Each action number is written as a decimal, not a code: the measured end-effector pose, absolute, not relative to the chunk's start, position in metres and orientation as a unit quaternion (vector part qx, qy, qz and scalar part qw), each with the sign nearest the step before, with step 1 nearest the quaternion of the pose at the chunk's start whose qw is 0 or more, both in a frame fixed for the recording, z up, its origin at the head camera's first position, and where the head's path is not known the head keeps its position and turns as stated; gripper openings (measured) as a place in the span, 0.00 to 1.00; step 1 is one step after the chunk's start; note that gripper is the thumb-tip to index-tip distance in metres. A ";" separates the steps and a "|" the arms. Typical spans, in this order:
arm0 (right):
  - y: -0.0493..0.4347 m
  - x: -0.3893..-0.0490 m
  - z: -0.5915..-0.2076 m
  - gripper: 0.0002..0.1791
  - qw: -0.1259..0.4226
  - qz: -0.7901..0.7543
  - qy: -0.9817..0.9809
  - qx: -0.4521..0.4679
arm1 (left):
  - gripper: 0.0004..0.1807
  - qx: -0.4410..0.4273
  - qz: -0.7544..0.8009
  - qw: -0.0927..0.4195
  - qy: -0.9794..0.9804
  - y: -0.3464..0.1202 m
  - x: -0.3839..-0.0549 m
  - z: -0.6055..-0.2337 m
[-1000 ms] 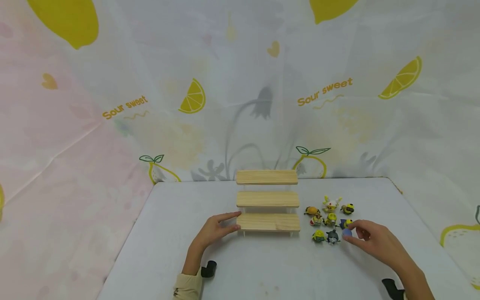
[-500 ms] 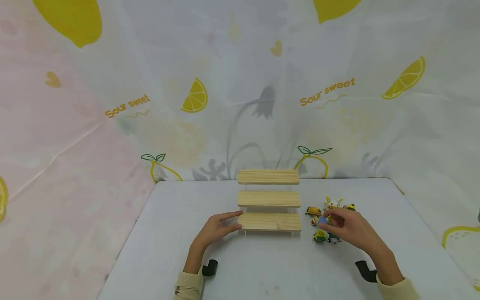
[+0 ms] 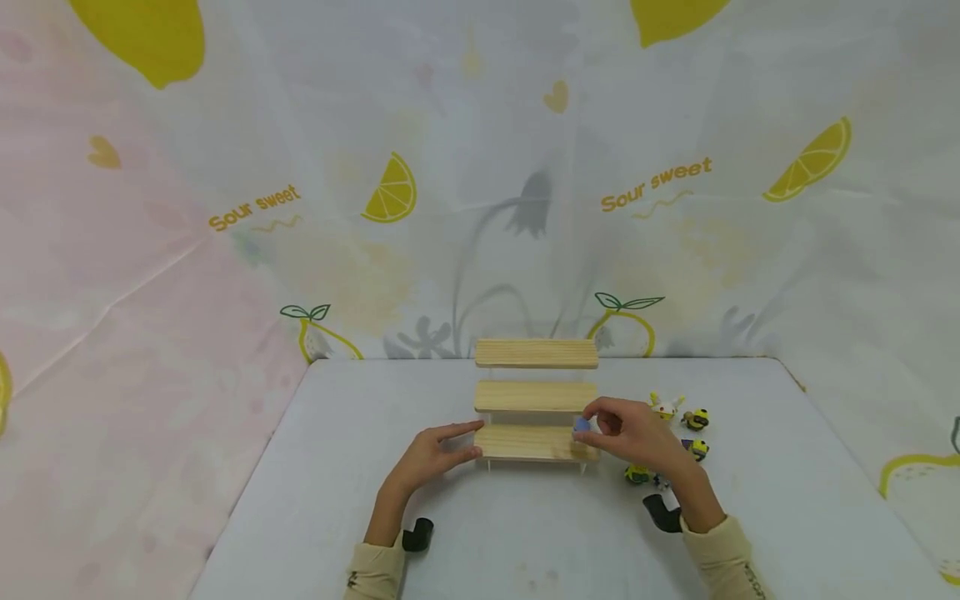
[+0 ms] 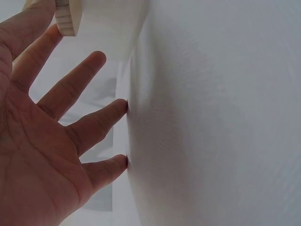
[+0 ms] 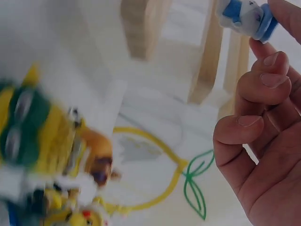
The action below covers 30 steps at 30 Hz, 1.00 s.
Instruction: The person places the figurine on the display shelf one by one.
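Note:
A small blue-and-white figurine (image 5: 248, 19) is pinched between the thumb and forefinger of my right hand (image 3: 643, 435). In the head view it is over the right end of the lowest board (image 3: 525, 442) of a three-step wooden rack. My left hand (image 3: 429, 461) rests its thumb and a fingertip against that board's left end. Seen from the left wrist, its fingers are spread, two tips meeting the white tabletop, near the wooden board's end (image 4: 69, 19). Right of the rack, several toy figurines stand, including a green-and-yellow one (image 3: 636, 474), partly hidden by my right hand.
The rack's middle board (image 3: 534, 397) and top board (image 3: 536, 353) rise behind the lowest one. A white rabbit-eared figurine (image 3: 666, 407) and a black-and-yellow one (image 3: 696, 419) stand toward the back right. A lemon-print cloth (image 3: 450, 275) hangs behind the table.
My right hand has carried the blue figurine leftward from the right side of the figurine group to over the lowest board's right end. My left hand has stayed at the rack.

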State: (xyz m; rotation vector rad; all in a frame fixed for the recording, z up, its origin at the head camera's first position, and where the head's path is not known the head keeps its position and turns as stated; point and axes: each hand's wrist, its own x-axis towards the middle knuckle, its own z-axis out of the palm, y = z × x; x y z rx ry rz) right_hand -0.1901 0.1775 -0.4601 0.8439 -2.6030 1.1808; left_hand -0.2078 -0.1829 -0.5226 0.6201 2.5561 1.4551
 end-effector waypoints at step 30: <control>0.060 -0.213 -0.467 0.13 0.052 0.361 -0.880 0.304 | 0.24 0.214 0.503 0.075 0.834 -0.176 -0.193 -0.488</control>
